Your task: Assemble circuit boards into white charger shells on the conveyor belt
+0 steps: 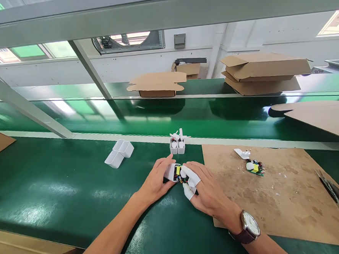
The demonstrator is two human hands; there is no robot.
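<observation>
My left hand [157, 179] is closed around a small white plastic housing [170, 172] on the green table. My right hand [203, 186], with white finger cots on two fingers and a watch on the wrist, pinches a small circuit board [179, 173] with yellow and dark parts at the housing's open end. The board sits partly inside the housing. Both hands meet at the table's middle, next to the cardboard sheet's left edge.
Two filled white housings [177, 145] stand just behind the hands. Empty white housings [119, 153] lie to the left. A brown cardboard sheet [285, 196] on the right carries another circuit board [255, 167] and a white part. Cardboard boxes [262, 71] stand beyond the belt.
</observation>
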